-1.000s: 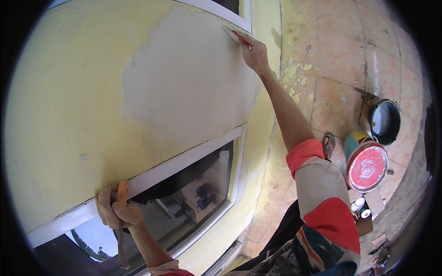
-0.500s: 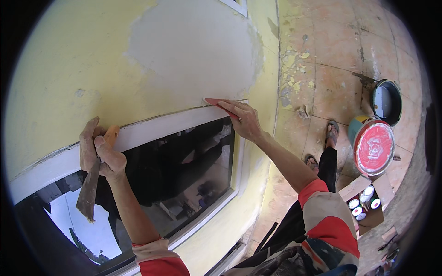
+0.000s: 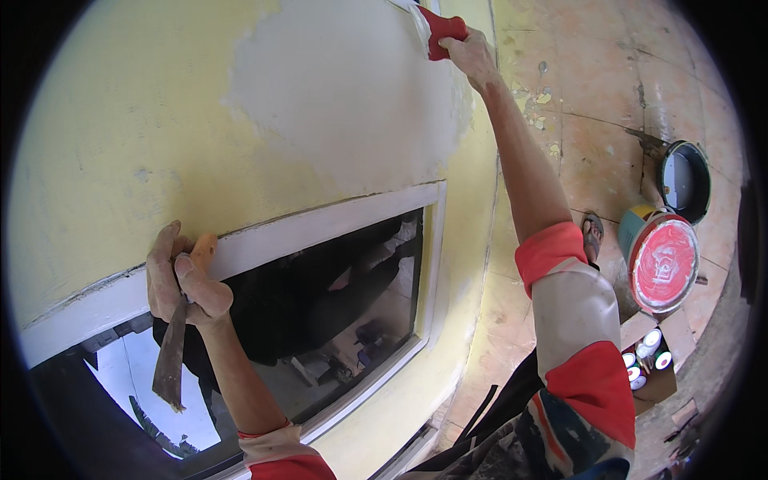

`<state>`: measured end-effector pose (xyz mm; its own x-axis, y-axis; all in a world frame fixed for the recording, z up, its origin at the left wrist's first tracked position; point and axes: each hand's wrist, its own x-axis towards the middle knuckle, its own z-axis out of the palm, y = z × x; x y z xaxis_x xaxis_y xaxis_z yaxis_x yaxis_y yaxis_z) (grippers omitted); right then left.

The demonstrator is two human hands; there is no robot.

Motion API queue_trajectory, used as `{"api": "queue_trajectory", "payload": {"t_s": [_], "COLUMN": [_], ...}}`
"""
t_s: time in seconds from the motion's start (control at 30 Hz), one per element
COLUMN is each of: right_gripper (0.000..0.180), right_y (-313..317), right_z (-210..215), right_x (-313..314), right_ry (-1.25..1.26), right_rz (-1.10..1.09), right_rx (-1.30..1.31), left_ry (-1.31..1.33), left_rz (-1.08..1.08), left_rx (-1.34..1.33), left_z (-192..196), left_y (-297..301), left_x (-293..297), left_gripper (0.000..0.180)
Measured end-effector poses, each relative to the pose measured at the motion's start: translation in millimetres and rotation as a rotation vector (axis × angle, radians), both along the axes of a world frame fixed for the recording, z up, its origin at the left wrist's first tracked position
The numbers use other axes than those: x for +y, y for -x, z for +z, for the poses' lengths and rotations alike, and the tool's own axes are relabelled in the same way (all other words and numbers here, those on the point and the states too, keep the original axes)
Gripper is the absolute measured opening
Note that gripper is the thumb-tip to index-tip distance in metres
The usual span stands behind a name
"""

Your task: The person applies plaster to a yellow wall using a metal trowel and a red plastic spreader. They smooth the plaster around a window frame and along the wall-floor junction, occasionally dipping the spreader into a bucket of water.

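High on the yellow wall (image 3: 176, 88), my right hand (image 3: 474, 62) grips a red putty spreader (image 3: 442, 34) by its handle edge. White filler coats the spreader's broad edge, which is at the wall above the big grey-white patch (image 3: 344, 96). My left hand (image 3: 186, 276) rests by the white window frame (image 3: 320, 222), closed around a putty knife (image 3: 170, 364). Its orange handle end sticks up past my thumb, and its worn, dirty blade hangs down in front of the dark window glass (image 3: 320, 296).
On the tiled floor (image 3: 592, 172) to the right stand a black bucket (image 3: 704, 180) and a paint pail (image 3: 664, 264) with a smeared red top. Below them is a cardboard box (image 3: 660, 384) of several small cans. Peeled yellow paint flakes lie along the wall's foot.
My right hand has lifted the red spreader from the window frame's top corner to high up the wall, the arm stretching out. My left hand keeps its hold on the putty knife.
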<state>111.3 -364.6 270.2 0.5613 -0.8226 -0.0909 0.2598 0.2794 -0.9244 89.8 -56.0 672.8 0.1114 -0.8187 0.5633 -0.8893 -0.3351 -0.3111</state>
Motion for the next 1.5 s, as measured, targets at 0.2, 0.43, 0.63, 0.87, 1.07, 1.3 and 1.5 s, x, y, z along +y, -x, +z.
{"api": "queue_trajectory", "payload": {"t_s": [0.2, 0.43, 0.63, 0.87, 1.07, 1.3, 1.5], "right_gripper": [0.042, 0.054, 0.053, 0.042, 0.029, 0.029, 0.032], "right_y": [-52.0, 6.4, 109.2, 153.2, 126.0, 74.8, 25.4], "right_z": [53.2, 62.3, 74.9, 72.7, -21.7, -76.9, -118.3], "right_x": [-10.5, 106.7, 243.1, 259.0, 137.2, 88.6, 104.6], "right_ry": [0.424, 0.526, 0.604, 0.074, -0.539, -0.463, -0.022], "right_rz": [-0.145, -0.082, -0.013, 0.105, 0.08, 0.129, -0.055], "right_rx": [-0.033, -0.044, -0.063, -0.139, -0.001, 0.167, 0.527], "left_ry": [0.001, -0.001, -0.031, -0.04, -0.055, -0.024, -0.031], "left_rz": [0.021, 0.059, 0.041, 0.013, 0.046, 0.107, 0.207], "left_rx": [-0.02, 0.005, -0.016, -0.002, -0.04, -0.013, -0.013], "left_z": [2.0, 3.4, 5.7, 4.2, 8.7, 2.0, 2.7], "left_y": [2.2, 4.3, 5.0, -4.4, -4.9, 0.2, 1.6], "left_x": [5.4, 4.5, 1.9, 5.5, 4.5, 10.2, 5.6], "left_gripper": [0.04, 0.04, 0.03, 0.031, 0.037, 0.039, 0.043]}}
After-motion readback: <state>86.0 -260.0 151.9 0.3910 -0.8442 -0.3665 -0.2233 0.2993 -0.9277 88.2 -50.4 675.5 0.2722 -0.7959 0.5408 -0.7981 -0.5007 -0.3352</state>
